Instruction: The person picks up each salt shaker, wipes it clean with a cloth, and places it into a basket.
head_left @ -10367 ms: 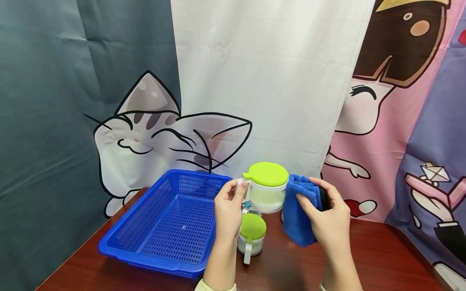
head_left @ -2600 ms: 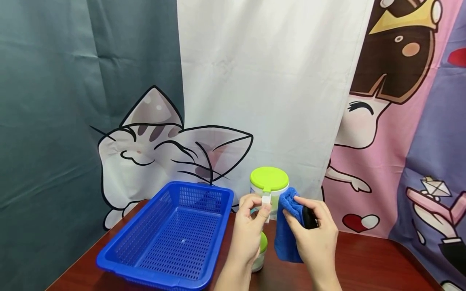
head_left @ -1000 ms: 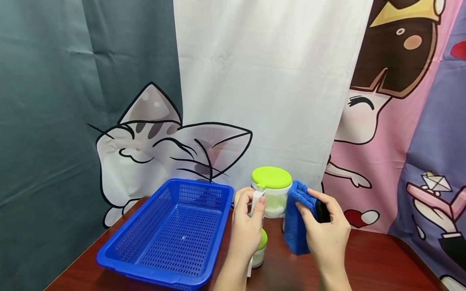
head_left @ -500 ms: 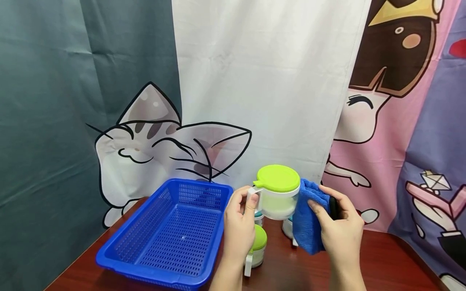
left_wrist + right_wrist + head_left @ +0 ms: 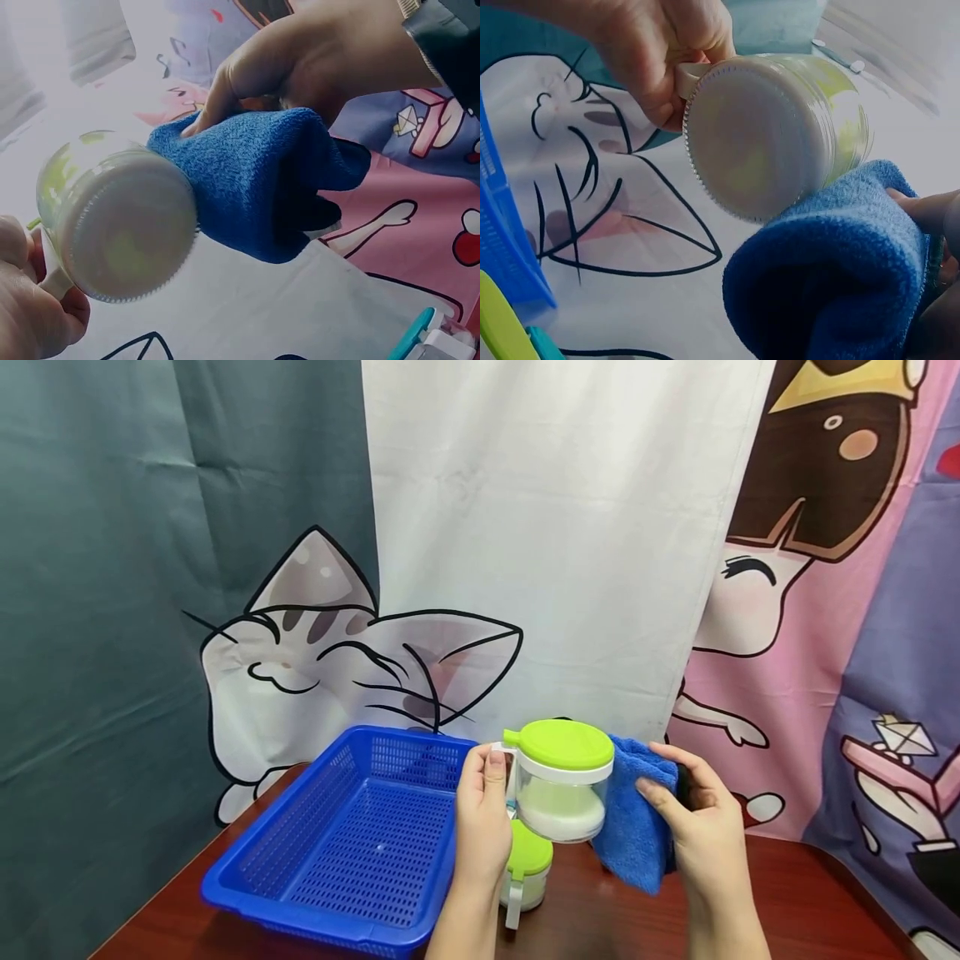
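Observation:
My left hand [image 5: 483, 814] grips the white handle of a clear seasoning jar [image 5: 564, 793] with a green lid, held up above the table. White powder lies inside the jar. In my right hand [image 5: 705, 818] is a folded blue cloth [image 5: 636, 827], pinched between thumb and fingers and set against the jar's right side. From the left wrist, the jar's ridged bottom [image 5: 127, 232] faces the camera and the cloth [image 5: 236, 172] meets its wall. The right wrist view shows the cloth [image 5: 832, 247] bunched into an open fold along the jar [image 5: 757, 142].
A blue perforated plastic basket [image 5: 330, 920] stands left on the dark red table [image 5: 810, 902]. Below the held jar sits a second green-lidded jar [image 5: 528, 856] with its handle toward me. A teal-lidded jar [image 5: 435, 337] shows at the left wrist view's corner. Printed curtains hang behind.
The jar has turned so its handle, facing me 2.6 s ago, now points left. Since half a second ago it has dropped slightly and tilted, and the cloth has stayed at its right side.

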The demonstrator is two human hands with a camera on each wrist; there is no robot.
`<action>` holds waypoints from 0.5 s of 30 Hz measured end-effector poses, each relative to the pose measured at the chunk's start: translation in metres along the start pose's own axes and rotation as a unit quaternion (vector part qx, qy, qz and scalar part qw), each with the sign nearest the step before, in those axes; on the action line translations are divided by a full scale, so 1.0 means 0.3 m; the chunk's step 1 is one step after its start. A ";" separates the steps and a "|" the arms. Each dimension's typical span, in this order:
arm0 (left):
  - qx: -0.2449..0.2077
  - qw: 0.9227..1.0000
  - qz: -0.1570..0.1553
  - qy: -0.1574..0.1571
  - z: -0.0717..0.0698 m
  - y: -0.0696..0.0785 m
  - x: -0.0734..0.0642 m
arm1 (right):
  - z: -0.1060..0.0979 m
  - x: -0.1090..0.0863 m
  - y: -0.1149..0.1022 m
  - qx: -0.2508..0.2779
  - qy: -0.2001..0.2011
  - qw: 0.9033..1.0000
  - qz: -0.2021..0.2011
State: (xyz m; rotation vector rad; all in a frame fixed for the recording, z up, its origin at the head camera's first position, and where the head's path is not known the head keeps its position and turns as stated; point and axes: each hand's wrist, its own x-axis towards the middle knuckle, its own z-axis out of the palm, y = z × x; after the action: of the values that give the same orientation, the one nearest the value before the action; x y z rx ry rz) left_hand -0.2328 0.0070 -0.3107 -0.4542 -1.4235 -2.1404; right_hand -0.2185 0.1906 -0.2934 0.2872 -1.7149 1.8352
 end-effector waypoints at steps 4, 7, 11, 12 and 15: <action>0.002 1.000 0.010 -0.003 0.002 -0.004 -0.003 | -0.019 0.010 0.028 0.058 -0.052 0.997 -0.001; 0.004 1.000 0.015 -0.011 0.002 -0.001 -0.003 | -0.033 0.020 0.053 0.115 -0.112 0.987 -0.018; -0.010 0.999 0.001 -0.039 0.003 -0.002 0.001 | -0.052 0.030 0.084 0.194 -0.197 0.960 -0.037; -0.019 0.998 -0.009 -0.051 0.004 -0.004 0.002 | -0.056 0.031 0.090 0.208 -0.216 0.953 -0.038; -0.036 0.995 -0.036 -0.084 0.003 -0.006 0.004 | -0.063 0.033 0.099 0.230 -0.254 0.939 -0.035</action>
State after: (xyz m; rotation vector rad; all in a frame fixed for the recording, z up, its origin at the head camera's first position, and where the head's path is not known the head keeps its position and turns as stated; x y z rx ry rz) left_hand -0.2346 0.0081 -0.3110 -0.6302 -1.4775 -2.2623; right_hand -0.2383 0.2121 -0.3154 1.0810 -1.5236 2.2242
